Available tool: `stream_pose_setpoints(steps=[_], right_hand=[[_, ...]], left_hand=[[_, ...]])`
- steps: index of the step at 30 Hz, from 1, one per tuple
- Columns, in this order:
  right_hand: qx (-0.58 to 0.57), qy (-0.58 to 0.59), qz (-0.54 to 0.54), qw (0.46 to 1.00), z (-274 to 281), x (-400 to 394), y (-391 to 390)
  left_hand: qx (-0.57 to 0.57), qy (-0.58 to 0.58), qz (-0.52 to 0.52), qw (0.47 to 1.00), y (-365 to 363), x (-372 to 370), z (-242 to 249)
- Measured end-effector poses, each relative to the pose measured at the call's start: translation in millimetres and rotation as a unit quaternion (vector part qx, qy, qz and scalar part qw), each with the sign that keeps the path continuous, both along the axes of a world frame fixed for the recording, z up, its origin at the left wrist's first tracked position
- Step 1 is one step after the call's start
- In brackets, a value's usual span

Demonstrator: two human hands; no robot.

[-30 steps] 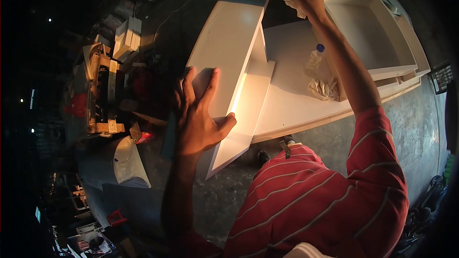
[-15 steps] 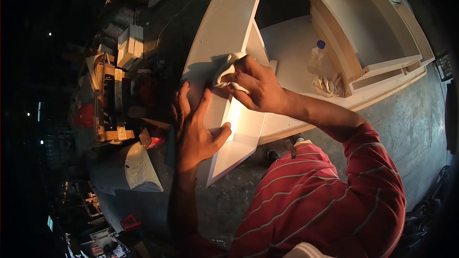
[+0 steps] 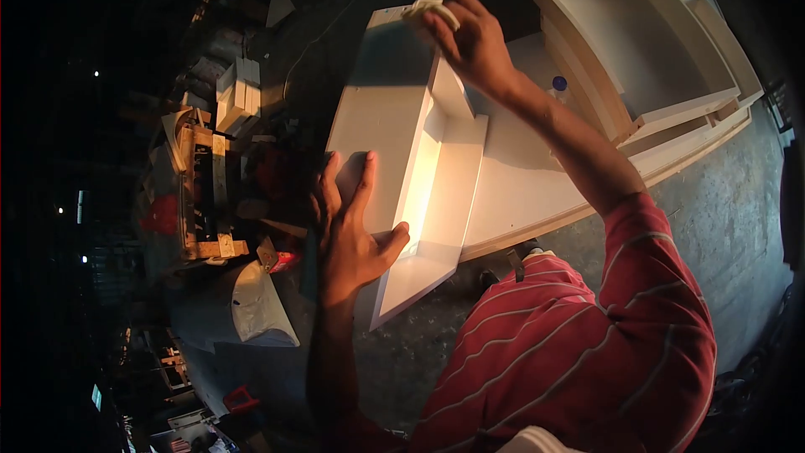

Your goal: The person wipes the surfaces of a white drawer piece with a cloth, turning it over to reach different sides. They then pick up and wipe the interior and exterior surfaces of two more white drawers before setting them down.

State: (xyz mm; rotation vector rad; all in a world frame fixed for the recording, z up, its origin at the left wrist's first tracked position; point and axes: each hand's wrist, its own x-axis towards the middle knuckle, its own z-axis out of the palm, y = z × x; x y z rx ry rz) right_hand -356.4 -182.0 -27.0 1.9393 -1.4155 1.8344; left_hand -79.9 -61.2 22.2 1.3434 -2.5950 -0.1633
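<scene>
A white panel assembly shaped like an open drawer (image 3: 377, 130) lies across the white tabletop (image 3: 516, 184), its hollow side facing right. Spread fingers of my left hand (image 3: 352, 243) rest flat on its upper face, with the thumb over the near edge. At the far end of the panel my right hand (image 3: 476, 42) pinches a crumpled pale cloth (image 3: 432, 11) against or just over the far edge; whether it touches cannot be made out. The right forearm partly covers a clear bottle with a blue cap (image 3: 560, 83).
A large white drawer unit (image 3: 662, 42) stands on the table at the right. On the left are a wooden frame (image 3: 201, 189), stacked pale blocks (image 3: 239, 96), and a curved white piece (image 3: 262, 306) on the floor. A red item (image 3: 241, 399) lies lower left.
My right hand has carried the cloth from the middle of the panel up to its far end. My left hand has stayed at nearly the same spot on the panel.
</scene>
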Motion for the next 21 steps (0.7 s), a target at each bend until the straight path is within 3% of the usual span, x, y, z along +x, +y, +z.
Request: stream_pose_setpoints(steps=[1, 3, 4, 6, 8, 10, 14, 16, 18, 21], right_hand=[[-0.03, -0.034, 0.12, 0.992, -3.1, 21.1, 25.4], [-0.035, 0.15, 0.208, 0.966, -10.6, 43.2, 62.4], [-0.029, 0.141, 0.211, 0.967, -16.9, 46.8, 63.2], [0.036, 0.116, 0.12, 0.985, -19.8, 22.2, 31.2], [-0.035, 0.092, 0.005, 0.995, -26.4, -18.5, -30.0], [0.081, 0.077, -0.031, 0.993, -12.8, -36.7, -48.0], [0.025, 0.132, 0.0, 0.991, -20.9, 6.1, -6.8], [0.047, 0.073, 0.098, 0.991, -14.8, 36.0, 46.5], [0.014, 0.09, 0.139, 0.986, -20.4, 63.0, 87.1], [-0.027, 0.055, 0.205, 0.977, -35.3, 74.1, 97.1]], left_hand=[[0.005, 0.001, 0.006, 1.0, 0.9, -1.0, 0.4], [0.011, -0.003, 0.013, 1.0, -0.1, 1.1, 1.5], [0.008, 0.002, 0.006, 1.0, -1.4, 2.4, 1.6], [0.011, 0.008, 0.001, 1.0, -0.1, 2.6, -0.2], [0.001, 0.005, -0.002, 1.0, 0.0, 0.9, -0.1], [0.003, 0.003, -0.001, 1.0, -1.0, 1.3, 0.0], [0.005, 0.009, 0.001, 1.0, -2.2, 0.2, 0.7], [0.009, 0.007, 0.006, 1.0, -0.6, -3.0, 3.6], [0.012, 0.003, 0.01, 1.0, -0.7, -1.8, 3.3], [-0.021, -0.029, -0.008, 0.999, -2.9, 1.7, 1.7]])
